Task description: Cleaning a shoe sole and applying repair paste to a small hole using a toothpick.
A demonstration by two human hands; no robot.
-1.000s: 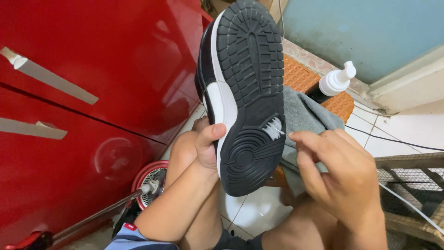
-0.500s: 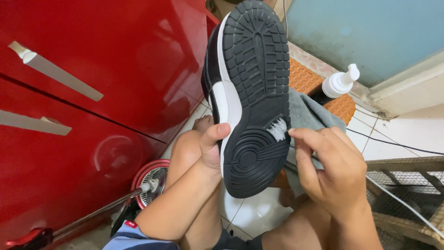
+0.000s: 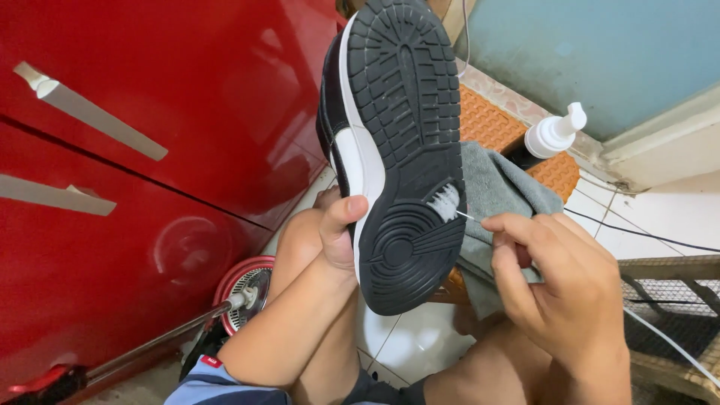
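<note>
A red cabinet (image 3: 150, 150) fills the left; a white pump bottle (image 3: 553, 133) stands far right beside an orange mat (image 3: 491, 124); a mop bucket (image 3: 244, 289) sits near left.

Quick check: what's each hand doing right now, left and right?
Left hand: closed on the black-and-white shoe, sole up.
Right hand: fingers pinched on a thin white pick at the sole.

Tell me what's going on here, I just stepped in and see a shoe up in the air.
A person holds a black and white sneaker sole-up in the left hand, thumb on the white sidewall. The right hand pinches a thin tool with a white bristle tip, pressed against the black tread near the heel. A grey cloth lies behind the shoe, and a white pump bottle stands by the blue wall. A red cabinet is on the left.
</note>
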